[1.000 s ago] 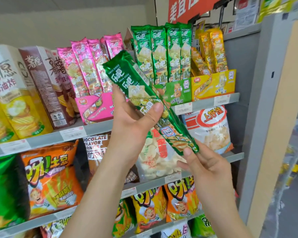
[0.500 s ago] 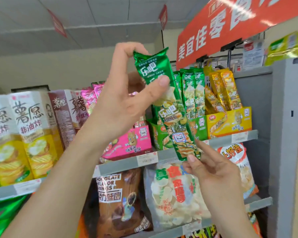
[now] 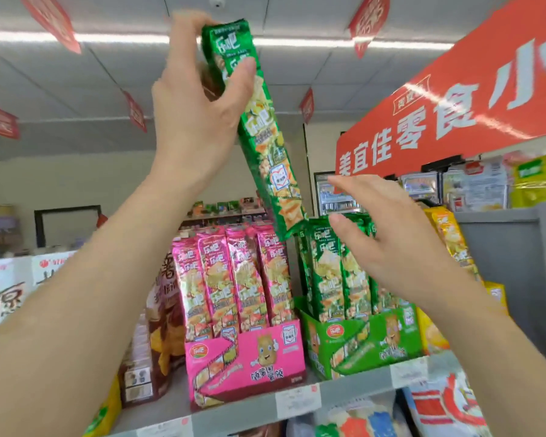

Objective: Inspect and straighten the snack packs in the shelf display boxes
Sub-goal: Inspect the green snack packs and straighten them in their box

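My left hand [image 3: 202, 99] is nearest, raised high. Its thumb presses on the printed face of the long green pack [image 3: 265, 137] and its fingers curl behind the top end. I judge this one-ended grip on slick film to be the weak spot. The pack hangs tilted with its lower end free just above the tops of the standing rows, so a slack pinch could let it slide out and fall past the shelf's front edge.

My right hand [image 3: 388, 244] is spread flat with straight fingers and holds nothing. It hovers in front of the upright green packs [image 3: 331, 272], and I cannot tell whether the fingertips touch them. Too hard a push there could make the row lean back or fan out, undoing the straightening.

Behind them, the green display box [image 3: 369, 339] stands at the front edge of the shelf [image 3: 353, 386], just beside the pink display box [image 3: 249, 357] on its left. The hanging pack's bottom corner points near the seam between the two boxes. Lowering it carelessly could drop it among the pink packs [image 3: 234, 272] or wedge it between the cartons. Forcing it into a full row could crush what is inside.

Farther right, the yellow packs [image 3: 448, 234] stand tilted, and a knock from my right wrist might tip them over.
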Demonstrator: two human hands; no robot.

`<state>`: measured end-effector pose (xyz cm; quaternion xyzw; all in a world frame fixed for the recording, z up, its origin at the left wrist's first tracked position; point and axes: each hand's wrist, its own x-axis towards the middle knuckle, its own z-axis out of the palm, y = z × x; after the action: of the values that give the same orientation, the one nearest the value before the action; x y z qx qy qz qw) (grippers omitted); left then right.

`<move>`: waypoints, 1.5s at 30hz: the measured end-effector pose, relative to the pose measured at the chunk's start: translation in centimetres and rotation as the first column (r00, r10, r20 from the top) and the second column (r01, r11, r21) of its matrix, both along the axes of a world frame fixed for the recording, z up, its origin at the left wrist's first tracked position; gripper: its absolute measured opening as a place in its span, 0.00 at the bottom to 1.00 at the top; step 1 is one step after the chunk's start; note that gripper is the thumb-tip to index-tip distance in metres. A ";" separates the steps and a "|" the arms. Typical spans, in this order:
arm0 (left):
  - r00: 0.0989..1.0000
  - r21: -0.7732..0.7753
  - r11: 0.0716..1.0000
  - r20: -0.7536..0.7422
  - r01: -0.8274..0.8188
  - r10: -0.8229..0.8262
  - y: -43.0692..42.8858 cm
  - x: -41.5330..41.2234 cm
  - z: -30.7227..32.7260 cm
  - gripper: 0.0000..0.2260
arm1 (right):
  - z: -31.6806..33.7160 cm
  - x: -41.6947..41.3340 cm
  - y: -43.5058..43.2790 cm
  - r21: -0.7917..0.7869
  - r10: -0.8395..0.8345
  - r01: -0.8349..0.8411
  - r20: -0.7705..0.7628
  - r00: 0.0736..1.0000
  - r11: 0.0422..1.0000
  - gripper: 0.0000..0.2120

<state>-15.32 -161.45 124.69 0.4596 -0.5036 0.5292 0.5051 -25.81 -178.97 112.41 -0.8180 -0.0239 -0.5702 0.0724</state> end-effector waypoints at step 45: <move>0.883 0.834 0.431 0.134 -0.346 0.449 -6.2 3.2 -6.6 0.33 | 0.2 2.5 -4.4 -0.183 -0.108 0.088 -0.099 0.989 0.979 0.25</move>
<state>-12.10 -167.63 118.10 0.7768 -0.5431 0.2996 0.1090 -23.33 -183.38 112.59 -0.8511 -0.0304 -0.5233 -0.0281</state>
